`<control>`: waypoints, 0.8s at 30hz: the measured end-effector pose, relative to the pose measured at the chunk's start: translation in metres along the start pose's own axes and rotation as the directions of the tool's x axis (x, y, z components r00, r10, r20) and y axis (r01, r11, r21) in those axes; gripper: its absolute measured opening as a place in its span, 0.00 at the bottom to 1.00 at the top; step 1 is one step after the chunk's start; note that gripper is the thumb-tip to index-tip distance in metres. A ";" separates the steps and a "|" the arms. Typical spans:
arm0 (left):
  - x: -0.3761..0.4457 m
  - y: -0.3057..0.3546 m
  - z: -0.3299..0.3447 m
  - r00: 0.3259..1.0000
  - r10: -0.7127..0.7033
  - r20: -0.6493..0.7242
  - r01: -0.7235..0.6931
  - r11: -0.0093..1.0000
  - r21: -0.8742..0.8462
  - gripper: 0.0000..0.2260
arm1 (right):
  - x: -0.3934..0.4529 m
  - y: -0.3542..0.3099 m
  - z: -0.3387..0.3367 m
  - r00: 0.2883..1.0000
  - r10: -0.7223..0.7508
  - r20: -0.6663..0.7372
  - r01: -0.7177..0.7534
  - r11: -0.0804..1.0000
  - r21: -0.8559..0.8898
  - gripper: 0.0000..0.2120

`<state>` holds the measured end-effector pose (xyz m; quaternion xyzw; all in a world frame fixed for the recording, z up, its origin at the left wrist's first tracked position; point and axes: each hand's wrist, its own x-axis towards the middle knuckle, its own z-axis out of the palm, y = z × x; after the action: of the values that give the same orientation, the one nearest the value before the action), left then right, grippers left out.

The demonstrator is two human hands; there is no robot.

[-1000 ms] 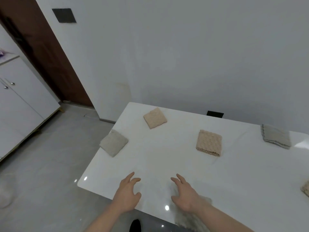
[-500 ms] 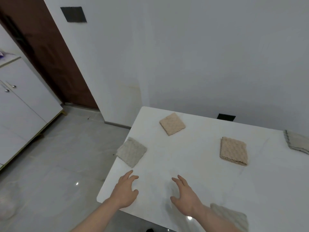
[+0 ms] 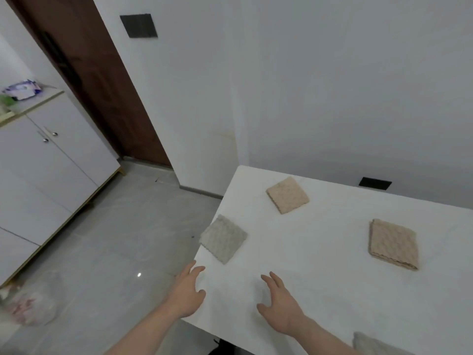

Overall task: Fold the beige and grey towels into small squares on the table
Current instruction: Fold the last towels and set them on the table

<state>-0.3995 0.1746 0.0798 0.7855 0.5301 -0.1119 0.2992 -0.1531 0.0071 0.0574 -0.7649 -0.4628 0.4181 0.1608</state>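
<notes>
Hovering over the white rectangular table [image 3: 332, 290], your left hand [image 3: 185, 294] sat at its left edge and your right hand [image 3: 280, 307] further in, both relaxed, fingers apart, holding nothing. The folded grey square towel [image 3: 223, 238] overhung that edge; two folded beige square towels [image 3: 287, 194] [image 3: 393, 244] lay further in.

The white table [image 3: 320, 252] carries a folded grey towel [image 3: 223, 238] and two folded beige towels [image 3: 287, 194] [image 3: 393, 243].
</notes>
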 end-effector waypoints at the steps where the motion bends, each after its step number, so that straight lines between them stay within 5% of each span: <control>1: 0.009 -0.003 -0.006 1.000 -0.002 0.015 0.002 1.000 0.006 0.31 | 0.005 -0.004 0.001 1.000 0.010 -0.008 -0.010 1.000 0.005 0.38; 15: 0.156 -0.003 -0.065 0.968 0.161 0.192 -0.208 0.944 0.256 0.34 | 0.119 -0.080 0.025 0.987 0.144 -0.079 -0.141 0.989 0.039 0.43; 24: 0.223 -0.013 -0.051 0.937 0.147 0.316 -0.253 0.910 0.328 0.33 | 0.181 -0.099 0.034 0.978 0.207 -0.040 -0.206 0.978 0.017 0.44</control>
<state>-0.3266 0.3787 0.0060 0.8535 0.3675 -0.2878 0.2316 -0.1966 0.2067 0.0109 -0.8163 -0.3749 0.4194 0.1308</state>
